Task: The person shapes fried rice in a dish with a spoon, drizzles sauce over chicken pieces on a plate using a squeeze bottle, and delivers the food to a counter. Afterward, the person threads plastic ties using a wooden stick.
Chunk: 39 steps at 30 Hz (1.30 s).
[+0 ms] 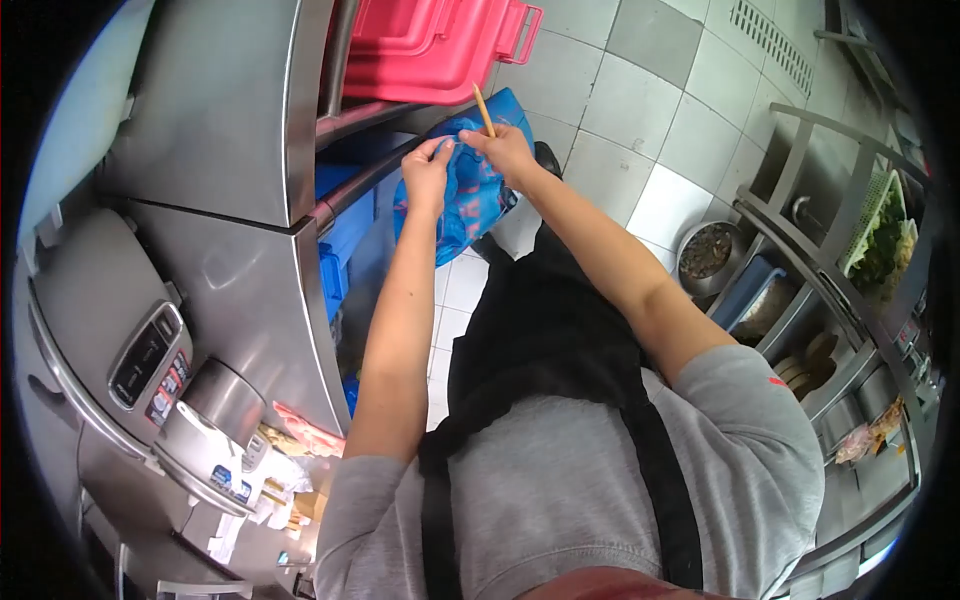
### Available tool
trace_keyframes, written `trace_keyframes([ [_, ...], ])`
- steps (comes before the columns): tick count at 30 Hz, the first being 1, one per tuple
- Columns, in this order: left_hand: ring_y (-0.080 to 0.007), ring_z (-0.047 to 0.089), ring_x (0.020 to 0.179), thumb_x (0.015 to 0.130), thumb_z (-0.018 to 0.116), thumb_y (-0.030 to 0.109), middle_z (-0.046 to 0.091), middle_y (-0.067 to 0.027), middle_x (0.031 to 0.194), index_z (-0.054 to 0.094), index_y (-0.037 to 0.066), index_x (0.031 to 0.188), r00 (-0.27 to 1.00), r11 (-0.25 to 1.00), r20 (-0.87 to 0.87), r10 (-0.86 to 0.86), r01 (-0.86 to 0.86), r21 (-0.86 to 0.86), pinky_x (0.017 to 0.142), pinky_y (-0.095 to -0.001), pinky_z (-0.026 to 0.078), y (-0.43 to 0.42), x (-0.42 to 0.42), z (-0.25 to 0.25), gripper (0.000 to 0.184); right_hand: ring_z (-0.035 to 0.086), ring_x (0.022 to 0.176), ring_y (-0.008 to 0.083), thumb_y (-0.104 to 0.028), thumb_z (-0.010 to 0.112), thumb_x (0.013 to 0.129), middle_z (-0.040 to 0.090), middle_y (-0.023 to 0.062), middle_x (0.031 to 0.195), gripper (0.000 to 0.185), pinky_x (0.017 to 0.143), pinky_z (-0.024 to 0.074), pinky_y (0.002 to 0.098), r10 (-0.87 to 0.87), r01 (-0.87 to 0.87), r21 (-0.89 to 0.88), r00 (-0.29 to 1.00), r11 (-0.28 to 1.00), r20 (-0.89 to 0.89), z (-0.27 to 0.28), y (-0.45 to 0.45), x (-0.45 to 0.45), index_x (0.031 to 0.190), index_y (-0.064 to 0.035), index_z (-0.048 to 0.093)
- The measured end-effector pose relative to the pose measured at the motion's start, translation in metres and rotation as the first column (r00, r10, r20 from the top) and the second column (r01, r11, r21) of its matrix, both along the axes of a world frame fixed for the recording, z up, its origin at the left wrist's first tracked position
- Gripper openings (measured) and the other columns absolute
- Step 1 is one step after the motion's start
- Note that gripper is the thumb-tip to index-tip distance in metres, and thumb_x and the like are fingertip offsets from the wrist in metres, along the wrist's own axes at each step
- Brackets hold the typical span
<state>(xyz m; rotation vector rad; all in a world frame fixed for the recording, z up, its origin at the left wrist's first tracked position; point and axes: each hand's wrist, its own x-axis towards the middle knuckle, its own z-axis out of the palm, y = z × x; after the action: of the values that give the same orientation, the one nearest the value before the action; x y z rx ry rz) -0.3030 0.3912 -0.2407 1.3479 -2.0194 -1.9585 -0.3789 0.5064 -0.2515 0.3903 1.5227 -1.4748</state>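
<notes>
My left hand (428,172) pinches the gathered top of a blue plastic bag (478,212) with reddish print. Close by on its right, my right hand (508,155) has thumb and fingers closed at the bag's edge. A thin light-brown wooden stick (485,112) sticks up out of that same hand; its exact kind is unclear. The bag hangs below both hands, beside the shelf rail, and its contents are hidden.
A red plastic bin (420,60) sits on the rack just beyond my hands, with blue containers (348,245) beneath. A steel cabinet (240,290) stands at left. To the right are a metal bowl of dark food (708,256) and a steel rack (800,235) with a green basket (873,225).
</notes>
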Motion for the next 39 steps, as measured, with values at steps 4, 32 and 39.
trace_keyframes([
  [4,-0.0062,0.052,0.067,0.078,0.062,0.008,0.062,-0.0007,0.079,0.063,-0.001,0.092,0.999,0.999,0.030,0.032,-0.032,0.002,0.063,-0.0189,0.041,0.002,0.001,0.004,0.017,0.057,0.060,0.0227,-0.021,0.061,0.070,0.060,0.0126,0.067,0.020,0.055,0.0433,0.0339,0.225,-0.206,0.100,0.945,0.973,-0.238,-0.014,0.000,-0.009,0.075,-0.0018,0.061],
  [32,-0.0134,0.055,0.077,0.077,0.060,0.008,0.061,-0.0052,0.084,0.062,-0.001,0.091,0.963,0.948,-0.068,0.262,-0.243,0.205,0.074,-0.0247,0.041,-0.024,0.010,0.003,0.017,0.058,0.084,0.0365,-0.023,0.048,0.068,0.060,0.0215,0.089,0.034,0.076,0.0452,0.0439,0.556,-0.129,0.941,0.828,0.313,-0.071,-0.059,0.256,-0.043,0.094,-0.0042,0.061],
  [39,-0.0315,0.043,0.106,0.072,0.063,0.027,0.048,-0.0163,0.114,0.045,0.006,0.117,0.641,0.409,0.089,-0.762,0.584,-0.701,0.090,-0.0430,0.032,0.072,-0.013,0.035,0.053,0.058,0.074,0.0371,-0.027,0.049,0.074,0.059,0.0212,0.077,0.029,0.068,0.0447,0.0414,0.349,0.327,0.839,0.797,0.436,-0.492,-0.021,0.346,-0.069,0.085,-0.0018,0.058],
])
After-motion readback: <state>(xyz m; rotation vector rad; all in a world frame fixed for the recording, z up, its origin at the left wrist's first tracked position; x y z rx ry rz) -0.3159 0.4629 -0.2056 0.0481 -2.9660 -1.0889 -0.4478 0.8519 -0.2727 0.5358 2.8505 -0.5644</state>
